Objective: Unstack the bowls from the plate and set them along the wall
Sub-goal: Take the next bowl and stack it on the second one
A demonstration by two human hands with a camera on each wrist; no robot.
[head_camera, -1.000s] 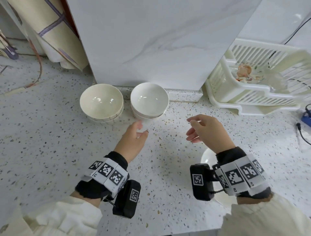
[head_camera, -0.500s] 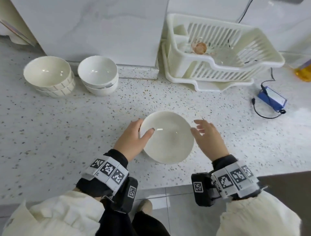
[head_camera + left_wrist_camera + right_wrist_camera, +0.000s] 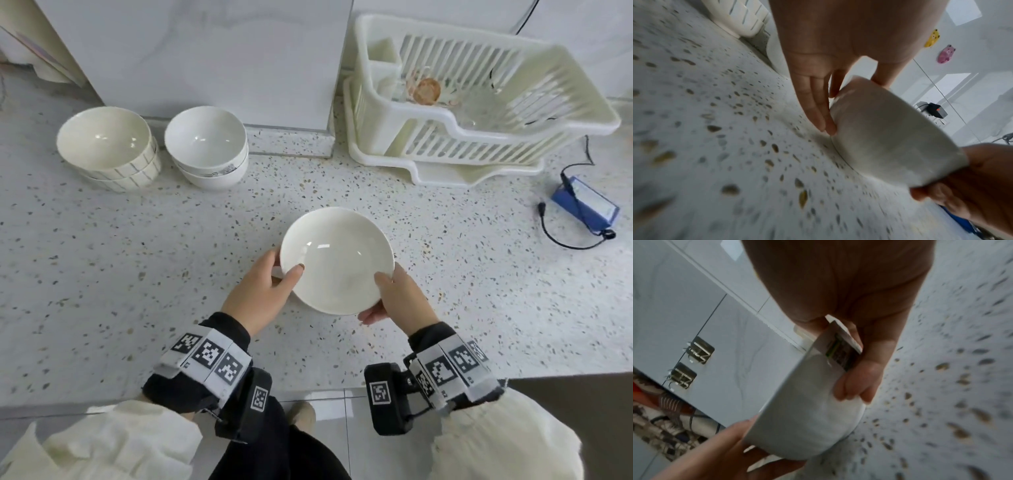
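Observation:
A plain white bowl [image 3: 337,260] is in the middle of the speckled counter, near its front edge. My left hand [image 3: 284,267] grips its left rim, thumb inside and fingers on the outer wall. My right hand [image 3: 382,298] grips the near right rim, thumb on top and fingers curled beneath. In the left wrist view the bowl [image 3: 890,138] sits between my left hand [image 3: 840,97] and my right hand [image 3: 982,186]. In the right wrist view the bowl [image 3: 807,410] tilts above the counter, with a label beside my right hand [image 3: 857,373]. No plate can be made out.
Against the wall at back left stand a stack of striped bowls [image 3: 106,144] and a stack of white bowls [image 3: 207,140]. A cream dish rack [image 3: 479,102] fills the back right. A blue device with a black cable [image 3: 585,205] lies at right.
Both hands came back empty from the bowl stacks by the wall to the bowl near the front edge. Half a second ago they flanked it; now both grip its rim.

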